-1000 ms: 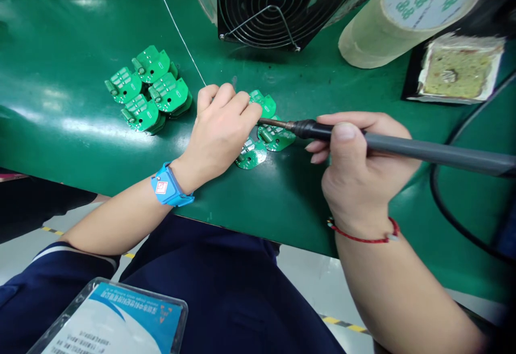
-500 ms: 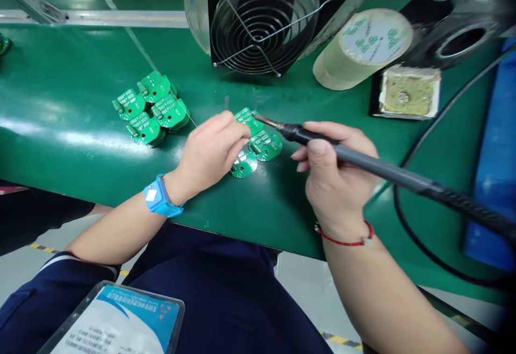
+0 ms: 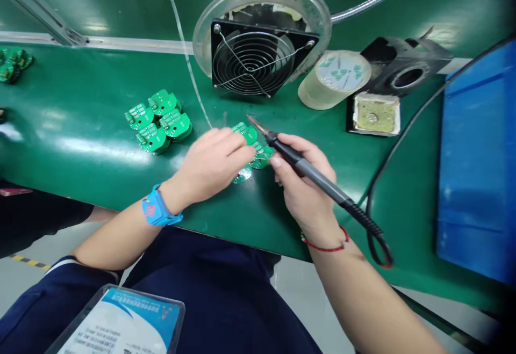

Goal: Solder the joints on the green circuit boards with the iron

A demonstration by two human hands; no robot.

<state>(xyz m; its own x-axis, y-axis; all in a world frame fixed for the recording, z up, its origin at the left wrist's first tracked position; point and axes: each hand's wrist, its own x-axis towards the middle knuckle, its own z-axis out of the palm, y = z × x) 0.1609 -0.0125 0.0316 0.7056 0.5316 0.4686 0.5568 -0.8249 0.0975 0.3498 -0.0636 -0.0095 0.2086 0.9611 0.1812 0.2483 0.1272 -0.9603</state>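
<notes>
Reading near to far: badge (image 3: 121,319) at your lap, print too small to read. Left hand (image 3: 213,163), above the blue strap (image 3: 158,209), has its fingers closed on the wire (image 3: 189,69) and rests over the boards (image 3: 246,132) on the mat (image 3: 72,150). Right hand (image 3: 302,190) grips the iron (image 3: 310,171) pen-style by its handle, tip just over the far board. Boards look light, thin and stiff, likely to skate on the mat; edges are the place to hold, I'd say. Left of them, a stack (image 3: 159,120) of the same. Behind: fan (image 3: 258,61), tape roll (image 3: 334,77) with green print, unreadable, sponge (image 3: 377,116), blue bin (image 3: 479,155).
</notes>
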